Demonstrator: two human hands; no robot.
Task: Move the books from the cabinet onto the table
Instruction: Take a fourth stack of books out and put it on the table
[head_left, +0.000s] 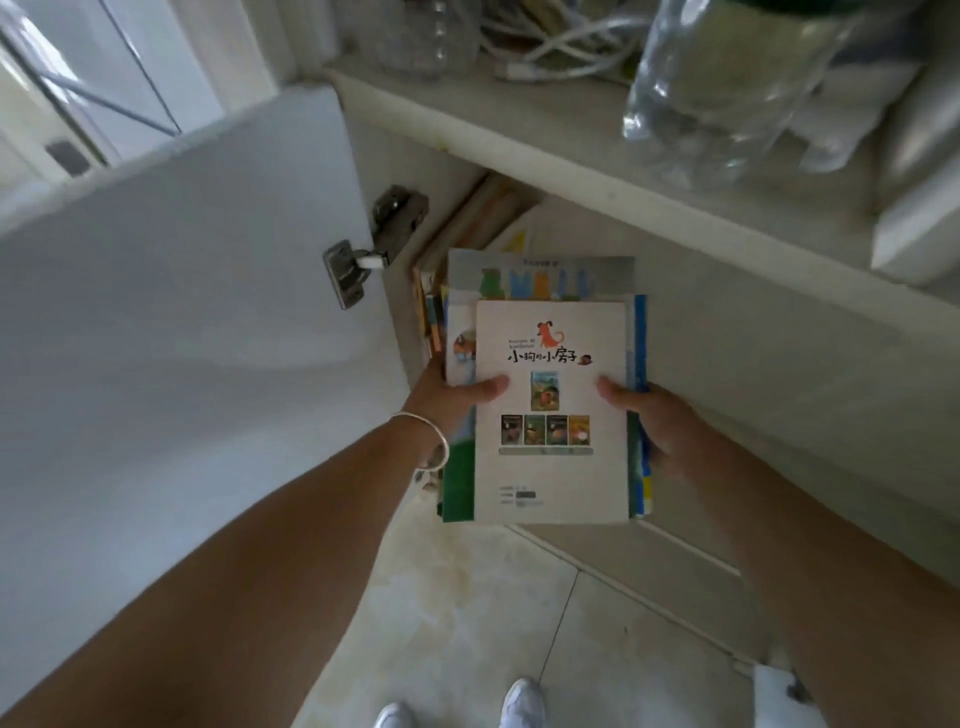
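A stack of books hangs in front of the open cabinet, above the floor. The top one is white with a red dog and small cover pictures. My left hand grips the stack's left edge, thumb on the top cover. On the right edge, my right hand holds it the same way. More books stand leaning inside the cabinet behind the stack, against the left wall. No table is in view.
The white cabinet door stands open on my left, with metal hinges. The cabinet's top ledge carries a clear plastic bottle, white cables and a white box. Tiled floor and my shoes lie below.
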